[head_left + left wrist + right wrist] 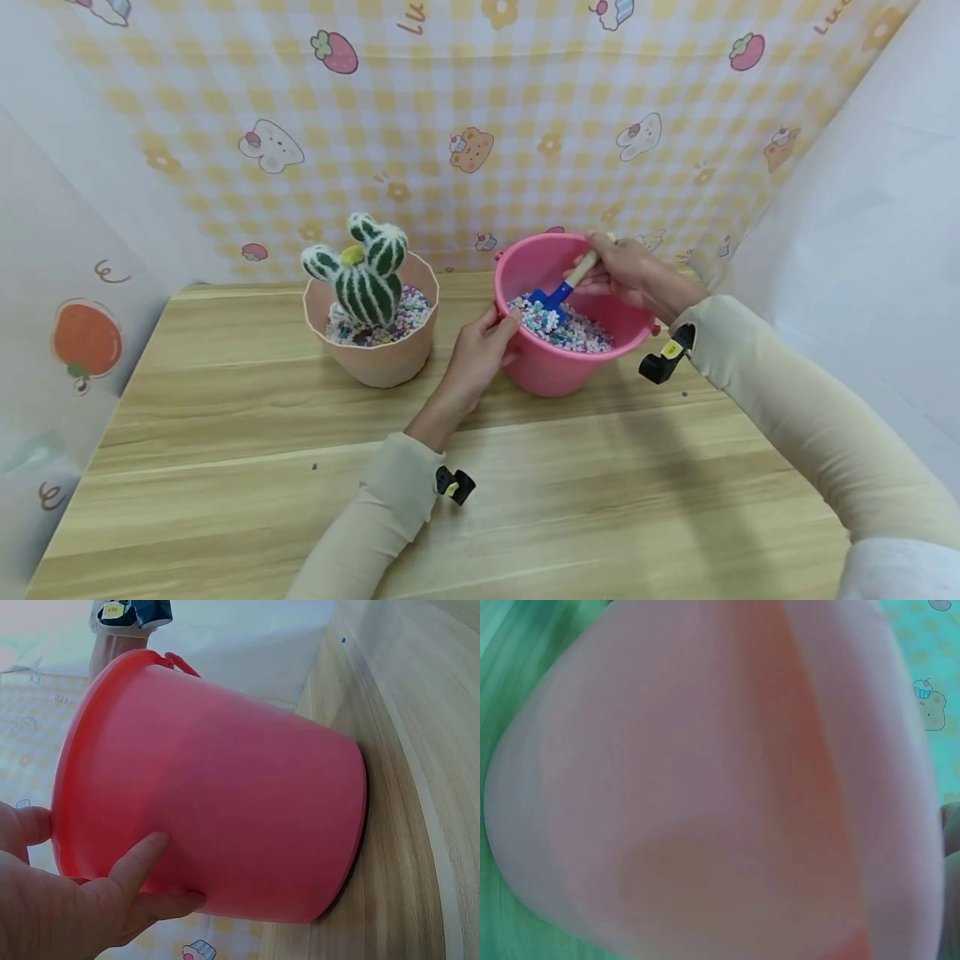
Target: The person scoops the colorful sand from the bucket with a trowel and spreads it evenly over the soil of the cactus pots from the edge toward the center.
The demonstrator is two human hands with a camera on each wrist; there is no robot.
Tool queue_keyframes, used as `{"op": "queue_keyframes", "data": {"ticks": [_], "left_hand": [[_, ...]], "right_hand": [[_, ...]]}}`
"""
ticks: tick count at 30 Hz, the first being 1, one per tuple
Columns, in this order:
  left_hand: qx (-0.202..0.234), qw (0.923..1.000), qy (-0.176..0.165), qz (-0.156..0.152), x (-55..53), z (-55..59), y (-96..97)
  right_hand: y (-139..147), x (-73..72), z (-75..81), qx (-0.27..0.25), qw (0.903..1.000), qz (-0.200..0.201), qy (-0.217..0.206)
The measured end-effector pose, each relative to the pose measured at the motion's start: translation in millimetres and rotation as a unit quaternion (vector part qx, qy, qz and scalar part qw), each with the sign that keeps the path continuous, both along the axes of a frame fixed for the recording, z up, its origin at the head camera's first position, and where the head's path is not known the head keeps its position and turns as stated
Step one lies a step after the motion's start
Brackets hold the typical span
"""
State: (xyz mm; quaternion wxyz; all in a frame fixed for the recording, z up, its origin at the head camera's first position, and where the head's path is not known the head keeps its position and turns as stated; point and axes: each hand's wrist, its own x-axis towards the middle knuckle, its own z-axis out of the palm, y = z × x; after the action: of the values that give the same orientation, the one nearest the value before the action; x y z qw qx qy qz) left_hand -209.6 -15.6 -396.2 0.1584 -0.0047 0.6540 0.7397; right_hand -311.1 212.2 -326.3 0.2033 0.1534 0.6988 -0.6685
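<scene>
A pink bucket (551, 375) stands on the table, holding a layer of small multicoloured pebbles (588, 335). My left hand (476, 354) grips its near left rim, thumb at the edge and fingers against the outer wall. In the left wrist view those fingers (139, 862) lie along the bucket's side (247, 780). Reaching over the right rim, my right hand (622, 271) holds a toy shovel by its pale wooden handle (583, 268). Its blue blade (557, 300) is tilted down, in among the pebbles. The bucket wall (652, 772) fills most of the right wrist view, hiding the shovel.
Left of the bucket, a peach-coloured flowerpot (382, 367) holds a green-and-white plush cactus (367, 292) set in similar pebbles. Behind both hangs a yellow checked cloth (420, 133). White sheets (870, 192) flank the wooden table (225, 467).
</scene>
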Motion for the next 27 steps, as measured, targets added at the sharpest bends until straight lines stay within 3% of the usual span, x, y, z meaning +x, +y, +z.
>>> {"op": "queue_keyframes", "data": {"ticks": [9,27], "left_hand": [[0.001,1.0000,0.004,-0.001,0.3,1.5,2.3],[-0.003,0.9999,-0.008,0.007,0.4,1.4,0.4]], "right_hand": [[5,-1.1,6.7,0.000,1.0000,-0.007,0.001],[19,-3.6,15.1,-0.088,0.9947,-0.034,-0.041]]}}
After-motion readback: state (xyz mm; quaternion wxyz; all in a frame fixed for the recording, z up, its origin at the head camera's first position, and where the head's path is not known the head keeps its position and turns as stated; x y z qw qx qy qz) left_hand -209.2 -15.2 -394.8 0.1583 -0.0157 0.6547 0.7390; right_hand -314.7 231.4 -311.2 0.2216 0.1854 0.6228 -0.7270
